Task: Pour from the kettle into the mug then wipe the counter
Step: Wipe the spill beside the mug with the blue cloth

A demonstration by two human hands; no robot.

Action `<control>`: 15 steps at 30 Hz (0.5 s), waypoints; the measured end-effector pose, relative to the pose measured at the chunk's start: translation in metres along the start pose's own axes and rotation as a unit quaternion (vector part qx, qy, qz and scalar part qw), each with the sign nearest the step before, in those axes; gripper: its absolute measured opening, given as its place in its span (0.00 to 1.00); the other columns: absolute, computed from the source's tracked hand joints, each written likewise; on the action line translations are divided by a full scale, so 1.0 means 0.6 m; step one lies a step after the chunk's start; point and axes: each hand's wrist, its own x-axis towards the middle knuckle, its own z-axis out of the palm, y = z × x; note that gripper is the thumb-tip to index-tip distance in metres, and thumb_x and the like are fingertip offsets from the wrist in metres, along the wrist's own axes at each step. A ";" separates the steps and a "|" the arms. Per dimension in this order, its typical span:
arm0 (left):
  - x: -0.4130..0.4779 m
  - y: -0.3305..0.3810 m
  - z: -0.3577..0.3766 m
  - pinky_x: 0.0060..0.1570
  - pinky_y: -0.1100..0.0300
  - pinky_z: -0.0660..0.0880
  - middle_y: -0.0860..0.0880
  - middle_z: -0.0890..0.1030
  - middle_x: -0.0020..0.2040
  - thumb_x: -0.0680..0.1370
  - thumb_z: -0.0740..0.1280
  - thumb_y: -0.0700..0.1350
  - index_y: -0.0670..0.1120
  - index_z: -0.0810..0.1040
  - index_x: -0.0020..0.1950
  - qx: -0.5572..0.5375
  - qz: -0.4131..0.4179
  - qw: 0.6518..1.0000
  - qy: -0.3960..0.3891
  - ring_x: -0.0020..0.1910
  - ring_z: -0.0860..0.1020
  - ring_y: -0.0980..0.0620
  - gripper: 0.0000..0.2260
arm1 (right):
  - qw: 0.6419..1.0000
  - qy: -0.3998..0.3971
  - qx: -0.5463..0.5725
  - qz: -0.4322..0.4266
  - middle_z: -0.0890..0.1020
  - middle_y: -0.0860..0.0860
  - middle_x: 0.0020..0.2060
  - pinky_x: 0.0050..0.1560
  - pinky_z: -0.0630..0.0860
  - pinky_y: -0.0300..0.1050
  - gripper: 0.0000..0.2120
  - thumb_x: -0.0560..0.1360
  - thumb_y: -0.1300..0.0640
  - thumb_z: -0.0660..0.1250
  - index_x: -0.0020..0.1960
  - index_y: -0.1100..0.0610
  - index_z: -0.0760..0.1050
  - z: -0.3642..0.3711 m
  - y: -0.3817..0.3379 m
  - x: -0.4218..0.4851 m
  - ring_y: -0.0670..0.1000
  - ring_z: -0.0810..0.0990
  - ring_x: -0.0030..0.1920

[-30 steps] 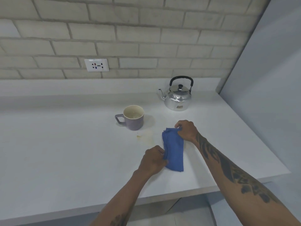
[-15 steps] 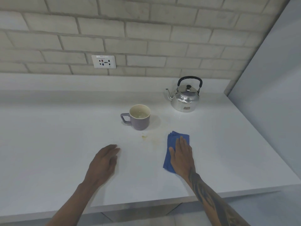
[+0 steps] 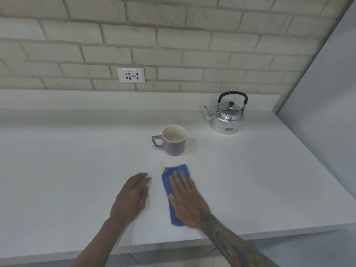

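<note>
A silver kettle (image 3: 226, 118) with a black handle stands at the back right of the white counter (image 3: 67, 160). A purple mug (image 3: 174, 140) with liquid in it sits in the middle, its handle pointing left. A small pale spill (image 3: 163, 162) lies just in front of the mug. A folded blue cloth (image 3: 169, 182) lies on the counter below the spill. My right hand (image 3: 187, 200) presses flat on the cloth, fingers spread. My left hand (image 3: 132, 197) rests flat on the bare counter just left of the cloth, holding nothing.
A brick wall with a power socket (image 3: 131, 75) runs behind the counter. A grey panel (image 3: 327, 93) closes off the right side. The counter's front edge (image 3: 250, 235) runs just below my hands.
My right hand has slid the cloth left, to just in front of the mug, beside the spill. My left hand, which let go of the cloth earlier, now lies close beside it.
</note>
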 end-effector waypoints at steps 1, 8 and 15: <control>0.000 0.001 0.000 0.66 0.57 0.70 0.52 0.74 0.68 0.78 0.56 0.47 0.49 0.75 0.67 0.001 0.001 1.000 0.002 0.68 0.70 0.52 0.19 | 1.000 -0.004 -0.003 -0.014 0.65 0.57 0.75 0.74 0.63 0.55 0.30 0.83 0.46 0.39 0.75 0.61 0.62 0.002 0.016 -0.025 0.58 0.65 0.75; -0.005 0.008 -0.004 0.65 0.62 0.67 0.56 0.72 0.69 0.79 0.54 0.49 0.52 0.74 0.67 0.010 -0.007 1.000 0.013 0.69 0.67 0.57 0.19 | 0.990 -0.003 0.017 0.139 0.41 0.57 0.79 0.77 0.40 0.51 0.54 0.61 0.38 0.09 0.78 0.63 0.39 -0.029 0.099 0.010 0.58 0.42 0.79; -0.004 0.003 -0.002 0.68 0.58 0.67 0.52 0.73 0.69 0.78 0.50 0.52 0.49 0.74 0.68 0.008 0.003 1.000 0.000 0.69 0.69 0.52 0.23 | 0.998 0.010 0.017 0.066 0.59 0.62 0.76 0.74 0.55 0.60 0.37 0.80 0.46 0.28 0.77 0.65 0.57 -0.010 -0.030 0.066 0.64 0.59 0.76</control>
